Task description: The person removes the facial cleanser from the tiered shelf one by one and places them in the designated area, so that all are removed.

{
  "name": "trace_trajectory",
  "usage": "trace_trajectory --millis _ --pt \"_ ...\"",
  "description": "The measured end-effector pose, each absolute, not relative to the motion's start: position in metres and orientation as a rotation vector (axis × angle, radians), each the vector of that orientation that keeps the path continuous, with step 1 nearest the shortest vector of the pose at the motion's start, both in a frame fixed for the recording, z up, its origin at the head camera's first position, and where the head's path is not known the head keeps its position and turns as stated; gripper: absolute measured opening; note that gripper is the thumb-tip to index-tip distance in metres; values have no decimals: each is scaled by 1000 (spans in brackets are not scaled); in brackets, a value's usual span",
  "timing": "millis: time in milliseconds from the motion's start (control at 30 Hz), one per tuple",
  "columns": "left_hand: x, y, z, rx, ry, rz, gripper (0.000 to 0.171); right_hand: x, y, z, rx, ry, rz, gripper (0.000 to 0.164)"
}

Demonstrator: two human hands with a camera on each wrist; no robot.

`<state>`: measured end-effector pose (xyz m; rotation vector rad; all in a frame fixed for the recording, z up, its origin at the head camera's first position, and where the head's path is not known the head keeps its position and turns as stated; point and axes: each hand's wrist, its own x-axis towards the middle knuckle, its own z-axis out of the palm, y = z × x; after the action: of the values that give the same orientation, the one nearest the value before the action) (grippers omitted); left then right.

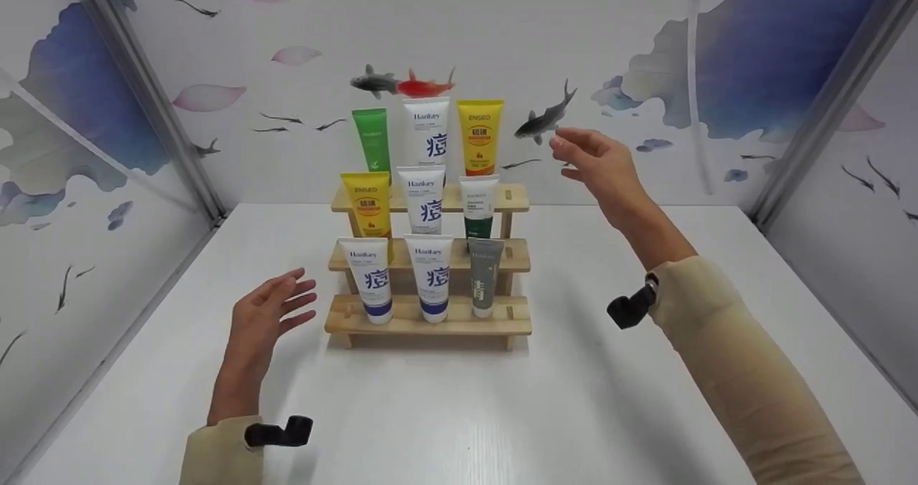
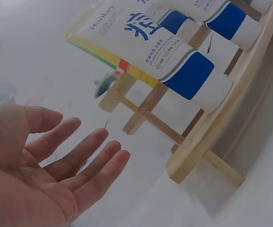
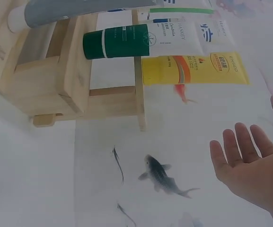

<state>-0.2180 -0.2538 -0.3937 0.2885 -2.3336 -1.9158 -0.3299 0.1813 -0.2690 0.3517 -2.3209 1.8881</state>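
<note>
A three-tier wooden rack (image 1: pixel 430 321) stands on the white table, bearing several upright squeeze tubes. My left hand (image 1: pixel 267 309) hovers left of the bottom tier, fingers loosely extended and holding nothing, near a white-and-blue tube (image 1: pixel 368 277). In the left wrist view this palm (image 2: pixel 51 184) faces up, apart from the rack. My right hand (image 1: pixel 595 166) is raised right of the top tier, nearest the yellow tube (image 1: pixel 480 137), touching nothing. The right wrist view shows its fingers (image 3: pixel 242 142) relaxed and apart from the tubes. A grey tube (image 1: pixel 485 278) sits at bottom right.
The middle tier holds a yellow tube (image 1: pixel 368 205), a white tube (image 1: pixel 424 199) and a white-and-green tube (image 1: pixel 478 209). A green tube (image 1: pixel 373 140) stands on top. Painted panels (image 1: pixel 287 26) wall the table (image 1: pixel 430 413) behind and at both sides.
</note>
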Motion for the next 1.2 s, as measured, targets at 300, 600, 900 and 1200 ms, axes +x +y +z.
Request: trace_trajectory --millis 300,600,900,1200 --pt "-223 -256 -408 398 -2414 -1958 50 -341 158 -249 302 -2313 1882 50" --pt "-228 -255 -428 461 -2519 -1994 52 -352 137 -253 258 -2349 1865 51" --pt "-234 -253 -443 514 -2568 -2126 55 -358 123 -255 234 -2379 1861 49" --pt "-236 -250 -449 486 -2546 -2194 60 -363 112 -255 226 -2407 1836 47"
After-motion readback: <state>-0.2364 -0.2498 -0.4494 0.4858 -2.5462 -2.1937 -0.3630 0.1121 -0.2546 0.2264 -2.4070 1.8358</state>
